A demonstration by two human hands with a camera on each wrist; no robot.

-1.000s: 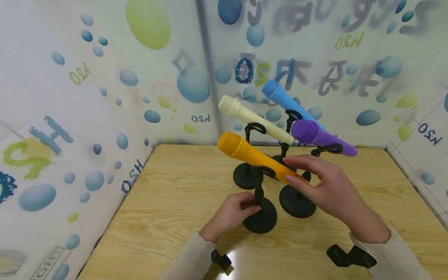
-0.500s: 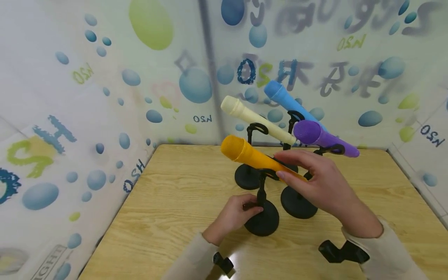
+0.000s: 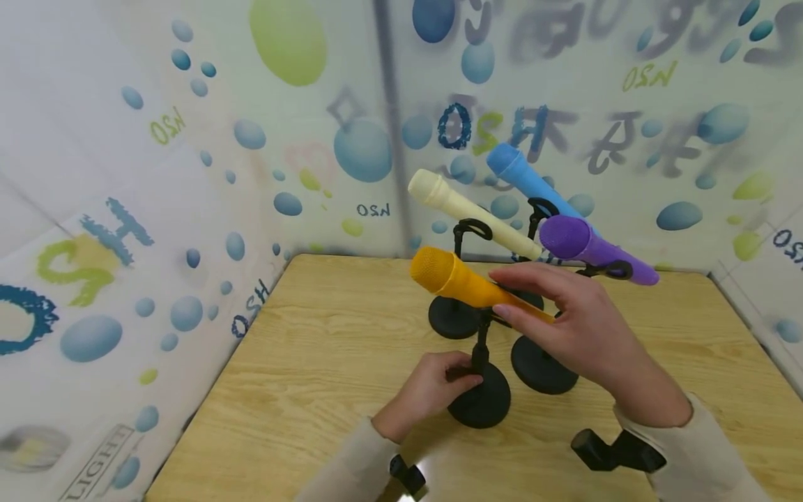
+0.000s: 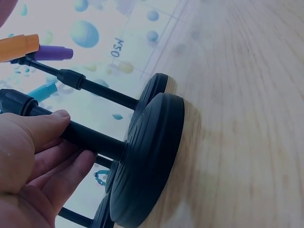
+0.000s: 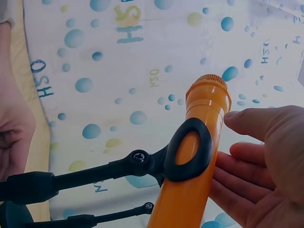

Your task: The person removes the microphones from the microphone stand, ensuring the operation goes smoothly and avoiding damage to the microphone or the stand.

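Observation:
An orange microphone (image 3: 454, 282) lies tilted in the black ring clip (image 5: 172, 159) of a desk stand (image 3: 482, 404), its head up and to the left. My right hand (image 3: 580, 321) pinches the microphone's handle between thumb and fingers. In the right wrist view, that thumb touches its side near the ribbed end, above the clip. Low on the same stand, my left hand (image 3: 429, 387) grips the black pole (image 4: 95, 141) just over the round base (image 4: 152, 161). The right hand hides part of the handle and clip in the head view.
Behind stand a cream microphone (image 3: 473, 216), a blue microphone (image 3: 539, 183) and a purple microphone (image 3: 596, 249), each on a black stand. Their bases sit close together on the wooden table (image 3: 301, 362). Patterned walls (image 3: 301, 153) close off the back and sides.
My right hand has moved left along the orange microphone toward its head, and the microphone sits slightly lower. My left hand keeps its grip on the pole. The head view has turned slightly left.

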